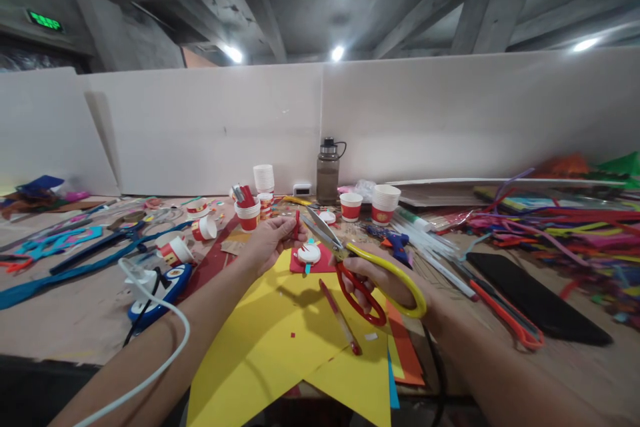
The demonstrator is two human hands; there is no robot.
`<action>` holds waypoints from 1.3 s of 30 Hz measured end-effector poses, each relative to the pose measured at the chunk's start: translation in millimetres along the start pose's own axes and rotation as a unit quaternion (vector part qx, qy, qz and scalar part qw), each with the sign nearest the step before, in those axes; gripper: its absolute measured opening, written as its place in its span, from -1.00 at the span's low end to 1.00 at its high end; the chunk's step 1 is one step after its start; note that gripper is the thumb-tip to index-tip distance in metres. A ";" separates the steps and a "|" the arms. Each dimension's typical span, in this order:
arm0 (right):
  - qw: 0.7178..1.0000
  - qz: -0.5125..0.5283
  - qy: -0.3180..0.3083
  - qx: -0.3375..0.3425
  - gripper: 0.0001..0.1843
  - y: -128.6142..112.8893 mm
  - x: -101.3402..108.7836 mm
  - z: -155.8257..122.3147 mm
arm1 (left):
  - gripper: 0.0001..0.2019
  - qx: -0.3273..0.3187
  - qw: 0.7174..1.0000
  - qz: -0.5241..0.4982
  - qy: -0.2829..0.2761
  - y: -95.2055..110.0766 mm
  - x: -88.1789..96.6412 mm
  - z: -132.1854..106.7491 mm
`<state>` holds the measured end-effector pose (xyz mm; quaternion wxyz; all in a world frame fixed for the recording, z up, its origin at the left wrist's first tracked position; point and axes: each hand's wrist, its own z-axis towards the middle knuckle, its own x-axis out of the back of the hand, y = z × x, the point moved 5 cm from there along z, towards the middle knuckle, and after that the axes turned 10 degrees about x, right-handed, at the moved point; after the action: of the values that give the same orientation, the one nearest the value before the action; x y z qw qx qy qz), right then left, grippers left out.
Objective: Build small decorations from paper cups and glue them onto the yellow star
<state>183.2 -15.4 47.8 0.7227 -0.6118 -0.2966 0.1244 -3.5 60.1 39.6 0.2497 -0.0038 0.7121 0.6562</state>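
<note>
My right hand (385, 280) is wrapped round the red and yellow handles of a pair of scissors (350, 257), whose blades point up and left toward my left hand. My left hand (273, 240) is closed and pinches a small red piece (297, 223) right at the blade tips. Below both hands lie yellow paper sheets (280, 340). A red pen (340, 317) rests on the yellow paper. A white cap-like disc (309, 253) sits on a red square just past the scissors.
Red-and-white paper cups (385, 203) stand behind, with a dark water bottle (327, 173) at the white partition. A blue glue gun (397, 243), an orange cutter (505, 313), a black pad (535, 297) and pipe cleaners (565, 227) lie right. A white cable (165, 307) and blue strips lie left.
</note>
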 end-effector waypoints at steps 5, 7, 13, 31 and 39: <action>1.000 0.005 0.002 0.001 -0.64 -4.3 -1.6 -1.1 | -0.65 0.001 1.000 -0.004 0.004 -2.7 2.5 1.7; 1.000 0.004 0.001 0.001 -0.63 -4.3 -1.7 -1.5 | -0.64 0.002 1.000 -0.002 0.005 -3.1 2.7 2.2; 1.000 0.005 -0.009 -0.004 -0.59 -1.9 -0.9 -1.4 | -0.67 -0.004 1.000 0.025 -0.012 -4.0 0.6 1.7; 0.996 -0.085 0.029 0.000 -0.53 -5.6 2.5 -5.8 | -0.69 -0.025 0.996 0.079 -0.007 -1.5 4.1 2.8; 0.997 -0.066 0.039 -0.012 -0.52 10.5 5.5 -3.3 | -0.69 -0.022 0.995 0.096 -0.012 -0.9 4.2 3.4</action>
<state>191.3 -12.8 39.0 0.7330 -0.6036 -0.3096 0.0490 -5.6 64.5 37.2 0.1937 0.0670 0.6914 0.6928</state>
